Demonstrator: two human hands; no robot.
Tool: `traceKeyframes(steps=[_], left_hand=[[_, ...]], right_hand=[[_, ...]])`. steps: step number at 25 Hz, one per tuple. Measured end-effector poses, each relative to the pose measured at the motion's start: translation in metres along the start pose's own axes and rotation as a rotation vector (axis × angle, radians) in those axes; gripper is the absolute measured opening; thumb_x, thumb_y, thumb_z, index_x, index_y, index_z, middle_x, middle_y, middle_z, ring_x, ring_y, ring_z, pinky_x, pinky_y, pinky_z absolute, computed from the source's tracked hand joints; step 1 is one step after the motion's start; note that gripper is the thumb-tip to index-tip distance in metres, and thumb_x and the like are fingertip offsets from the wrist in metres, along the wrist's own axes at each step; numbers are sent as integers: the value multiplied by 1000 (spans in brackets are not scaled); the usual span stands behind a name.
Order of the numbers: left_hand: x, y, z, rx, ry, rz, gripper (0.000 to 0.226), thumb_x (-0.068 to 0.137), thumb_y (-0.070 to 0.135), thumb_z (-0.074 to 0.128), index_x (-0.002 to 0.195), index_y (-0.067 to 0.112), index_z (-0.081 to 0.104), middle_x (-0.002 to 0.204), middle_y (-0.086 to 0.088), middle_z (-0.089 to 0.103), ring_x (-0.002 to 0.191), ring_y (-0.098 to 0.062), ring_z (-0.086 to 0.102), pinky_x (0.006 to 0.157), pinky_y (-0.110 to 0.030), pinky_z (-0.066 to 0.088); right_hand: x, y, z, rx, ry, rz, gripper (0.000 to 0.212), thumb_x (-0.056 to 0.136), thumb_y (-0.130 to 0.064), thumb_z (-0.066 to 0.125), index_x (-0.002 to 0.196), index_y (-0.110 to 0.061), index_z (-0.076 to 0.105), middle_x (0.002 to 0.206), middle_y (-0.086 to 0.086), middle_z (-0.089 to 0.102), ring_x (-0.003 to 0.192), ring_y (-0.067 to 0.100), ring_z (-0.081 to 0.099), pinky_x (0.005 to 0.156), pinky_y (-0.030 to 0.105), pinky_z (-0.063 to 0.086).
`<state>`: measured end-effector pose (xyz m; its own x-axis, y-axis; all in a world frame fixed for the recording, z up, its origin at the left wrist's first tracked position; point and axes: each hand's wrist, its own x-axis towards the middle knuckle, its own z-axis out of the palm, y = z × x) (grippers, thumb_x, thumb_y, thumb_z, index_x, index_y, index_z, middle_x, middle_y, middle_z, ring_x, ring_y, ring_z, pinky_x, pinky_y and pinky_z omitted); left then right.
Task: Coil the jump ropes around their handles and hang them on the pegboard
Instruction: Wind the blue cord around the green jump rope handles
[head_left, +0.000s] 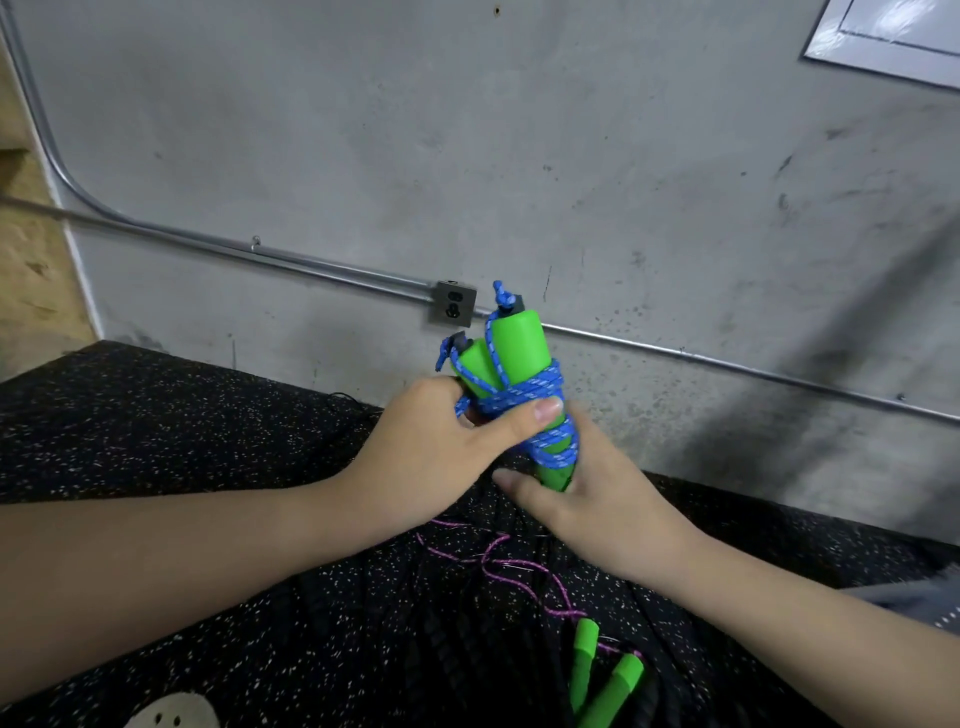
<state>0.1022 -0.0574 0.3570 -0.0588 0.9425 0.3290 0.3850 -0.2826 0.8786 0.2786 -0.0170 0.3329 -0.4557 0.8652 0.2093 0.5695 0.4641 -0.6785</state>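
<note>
Speckled floor (208, 441) holds purple rope (519, 566), 2 green handles (597, 670).

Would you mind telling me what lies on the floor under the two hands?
On the speckled black floor lies a purple rope with two green handles, uncoiled. The left hand and right hand hide its far end.

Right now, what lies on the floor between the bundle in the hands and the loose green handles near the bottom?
In the head view, a purple rope snakes across the speckled black mat between the blue-wrapped bundle and the loose green handles.
</note>
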Motion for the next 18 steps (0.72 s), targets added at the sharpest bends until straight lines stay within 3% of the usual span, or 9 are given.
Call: traceKeyframes(steps=[2,4,6,8,10,11,13,15,18], left_hand=[[4,-4,-4,-2,11,-4,43,71,72,68,79,31,76,52,7,49,48,-4,40,50,-16,35],[8,-8,-7,-23,-37,4,46,71,76,70,88,34,77,69,-6,68,60,-15,60,68,-22,53],[7,-8,-8,-123,-145,31,44,75,69,72,96,30,78,89,4,79,88,-17,76,93,-37,59],[4,-6,-8,-220,-257,59,40,81,59,75,101,25,77,102,7,80,100,-15,75,97,-41,57],[5,-7,-9,-154,-267,53,54,79,70,71,102,21,76,98,5,80,96,-13,75,93,-42,58],[7,-7,-10,-58,-238,35,69,73,81,65,95,16,74,86,5,77,82,-10,72,85,-39,58],[9,-6,-12,152,-173,-32,85,64,96,54,74,12,57,58,1,50,55,-7,44,55,-25,42],[7,-1,-13,236,-139,-32,76,61,92,52,66,16,46,53,9,34,48,-6,30,46,-21,27],[7,1,-13,205,-115,18,66,63,83,61,65,18,48,51,12,35,47,-5,31,46,-21,27]], right_hand=[[-5,-4,-1,-56,-97,-51,67,83,-62,68,137,-33,41,122,-13,66,113,4,62,101,34,50],[-8,-8,-11,40,-181,-84,62,86,-55,72,138,-33,46,127,-12,66,118,3,61,104,28,47],[-11,-12,-21,303,-258,-6,47,82,-40,81,123,-28,61,116,0,73,105,15,69,98,32,53],[-16,-16,-23,625,-390,121,38,77,-26,83,109,-15,64,100,14,73,86,27,71,82,40,57],[-17,-19,-19,704,-428,172,33,79,-13,79,106,-8,61,93,19,72,73,30,71,67,36,59],[-16,-20,-19,675,-388,175,30,79,-10,78,103,-7,61,89,19,72,68,29,71,61,35,60],[-13,-20,-21,589,-269,153,25,80,-3,80,99,-5,62,81,19,67,64,29,69,57,33,59],[-10,-17,-23,533,-200,119,22,84,4,78,97,-5,62,75,18,60,63,31,65,57,32,57],[-8,-12,-19,481,-151,78,22,83,5,78,95,-6,63,70,15,58,61,30,60,56,32,54]])
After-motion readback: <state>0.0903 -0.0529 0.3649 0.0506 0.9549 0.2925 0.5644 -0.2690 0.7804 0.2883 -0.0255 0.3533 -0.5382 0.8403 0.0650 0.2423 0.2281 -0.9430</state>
